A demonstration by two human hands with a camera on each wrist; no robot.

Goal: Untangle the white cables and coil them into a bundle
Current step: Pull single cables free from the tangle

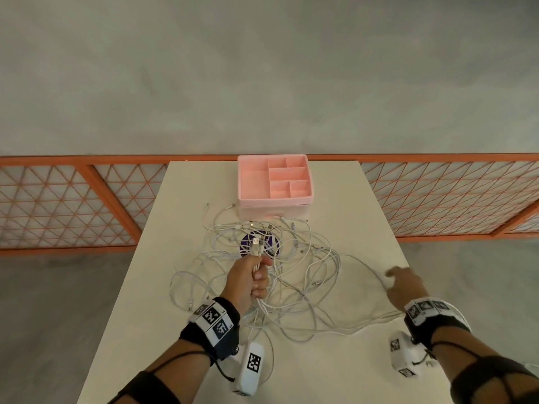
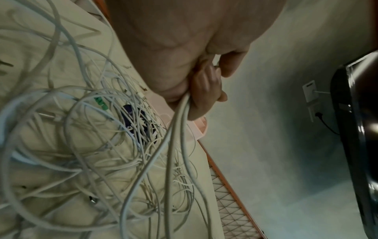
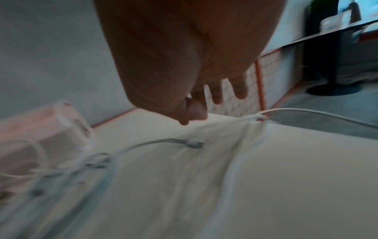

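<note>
Left hand is fisted around a few strands of the cables, plug ends poking out above the fingers. The rest is one big tangle mid-table, just in front of the pink tray. Right hand hovers loose-fingered over one stray strand, holding nothing.

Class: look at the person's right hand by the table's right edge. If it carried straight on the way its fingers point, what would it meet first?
Probably the single white cable lying just ahead of the right hand near the table edge; depth is unclear, and the wrist view is blurred.
</note>
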